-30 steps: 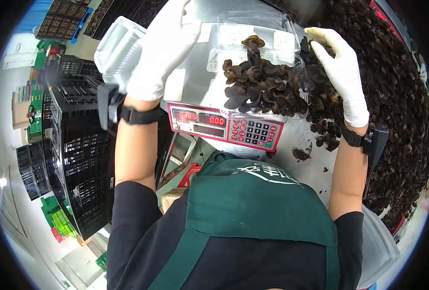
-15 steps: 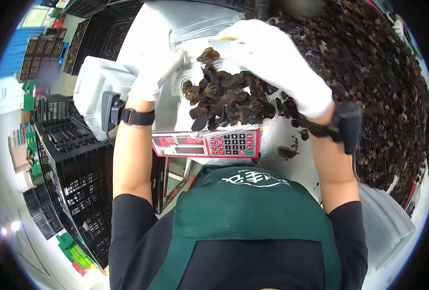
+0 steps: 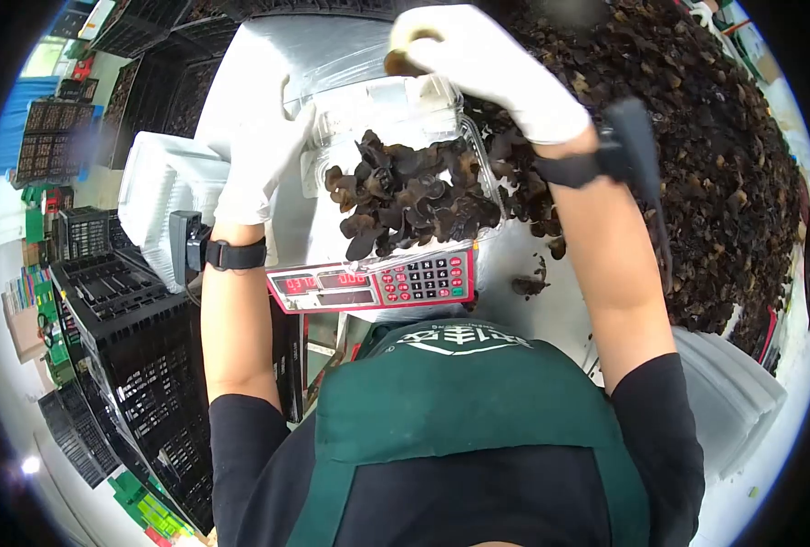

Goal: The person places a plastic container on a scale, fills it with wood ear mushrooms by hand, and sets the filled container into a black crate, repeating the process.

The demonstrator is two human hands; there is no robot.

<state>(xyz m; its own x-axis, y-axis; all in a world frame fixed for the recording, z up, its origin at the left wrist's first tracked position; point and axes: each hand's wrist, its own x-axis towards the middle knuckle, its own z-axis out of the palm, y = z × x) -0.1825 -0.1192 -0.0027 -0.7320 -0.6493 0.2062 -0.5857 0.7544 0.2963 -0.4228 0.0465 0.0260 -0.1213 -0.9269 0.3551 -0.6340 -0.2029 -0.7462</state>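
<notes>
A clear plastic clamshell box point(image 3: 491, 187) sits on a digital scale point(image 3: 377, 290) with a red-edged keypad and lit red digits. Dark wood ear mushrooms point(image 3: 414, 196) are heaped in the box. My right hand point(image 3: 464, 55), in a white glove, is closed on a brown piece of wood ear point(image 3: 397, 63) above the box's far edge. My left hand point(image 3: 263, 150), also gloved, is left of the box, fingers apart, and I see nothing in it. Its finger ends blend into the bright background.
A large pile of wood ears point(image 3: 687, 173) covers the right side. Stacked clear boxes point(image 3: 163, 196) stand at the left, and clear lids point(image 3: 724, 392) lie at the lower right. Black crates point(image 3: 140, 356) are stacked at the left. Loose bits point(image 3: 531, 284) lie beside the scale.
My right hand has lifted up and away from the box with the brown piece. My left hand has shifted slightly left. The whole view has also shifted a little.
</notes>
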